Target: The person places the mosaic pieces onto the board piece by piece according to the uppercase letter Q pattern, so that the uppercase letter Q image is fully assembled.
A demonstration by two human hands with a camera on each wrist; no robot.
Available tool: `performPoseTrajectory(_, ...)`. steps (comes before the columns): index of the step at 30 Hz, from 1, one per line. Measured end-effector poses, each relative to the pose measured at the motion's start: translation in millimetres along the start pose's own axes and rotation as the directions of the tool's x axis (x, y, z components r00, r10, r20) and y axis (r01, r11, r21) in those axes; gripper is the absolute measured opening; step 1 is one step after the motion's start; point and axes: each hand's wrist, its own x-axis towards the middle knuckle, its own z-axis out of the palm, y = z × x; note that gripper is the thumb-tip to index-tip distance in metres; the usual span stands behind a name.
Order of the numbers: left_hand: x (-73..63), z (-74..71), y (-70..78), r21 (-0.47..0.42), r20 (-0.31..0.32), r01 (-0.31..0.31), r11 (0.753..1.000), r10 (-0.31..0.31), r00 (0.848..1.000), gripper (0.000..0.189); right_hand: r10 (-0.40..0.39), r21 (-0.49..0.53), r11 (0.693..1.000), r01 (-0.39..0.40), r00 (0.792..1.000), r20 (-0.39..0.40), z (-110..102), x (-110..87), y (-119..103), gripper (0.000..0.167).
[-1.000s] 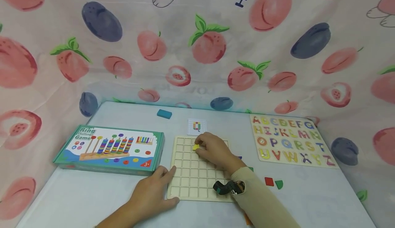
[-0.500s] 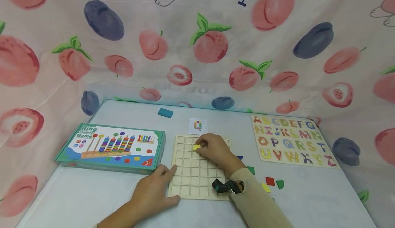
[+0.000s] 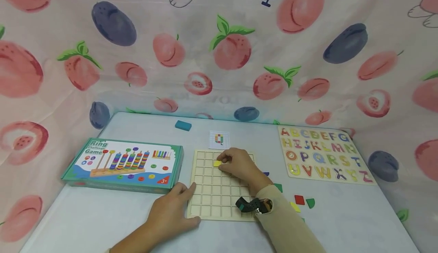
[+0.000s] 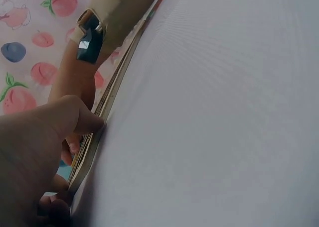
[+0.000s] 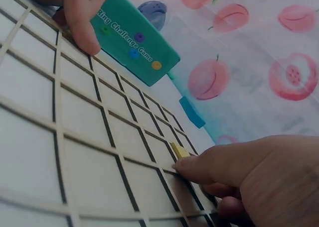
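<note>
A pale wooden grid board [image 3: 206, 190] lies flat on the white table. At its near left corner my left hand [image 3: 171, 211] holds it, thumb along the front edge and index finger at the left edge. My right hand [image 3: 237, 165] pinches a small yellow tile [image 3: 217, 163] over a square in the board's upper part. In the right wrist view the yellow tile [image 5: 180, 151] sits low against the board's ridges, with the thumb on its near side. Just beyond the board is a small card [image 3: 219, 140] with a coloured Q pattern.
Left of the board lies a Ring Challenge Game box [image 3: 123, 165]. An alphabet board [image 3: 325, 156] is at the right. A red tile [image 3: 299, 200], green tile [image 3: 310, 203] and yellow piece [image 3: 295, 207] lie right of my forearm. A blue block [image 3: 183, 125] is at the back.
The yellow tile in my right hand has turned flatter over the same spot on the board. My right forearm has shifted slightly left, uncovering a yellow piece. The left hand keeps its place.
</note>
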Motion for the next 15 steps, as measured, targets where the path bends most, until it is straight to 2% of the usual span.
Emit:
performPoseTrajectory(5, -0.2, -0.2, -1.1, 0.005, 0.004, -0.005, 1.0, 0.005, 1.0, 0.091, -0.093, 0.023, 0.995, 0.092, 0.996, 0.019, -9.7, -12.9, 5.4, 0.03)
performPoseTrajectory(9, -0.6, 0.4, -3.4, 0.015, 0.006, -0.034, 0.999, 0.034, 0.999, 0.091, -0.138, 0.029, 0.99, 0.138, 0.99, 0.002, -23.9, -32.3, 9.9, 0.03)
performPoseTrajectory(12, -1.3, 1.2, -6.5, 0.016, -0.009, -0.073, 0.997, 0.073, 0.997, 0.088, -0.135, 0.034, 0.99, 0.136, 0.99, -0.032, -38.3, -50.9, 13.1, 0.028)
performPoseTrajectory(15, -1.8, 2.4, -10.1, 0.021, -0.019, -0.102, 0.995, 0.103, 0.995, 0.086, -0.098, 0.046, 0.994, 0.101, 0.993, -0.062, -54.1, -73.2, 20.1, 0.028)
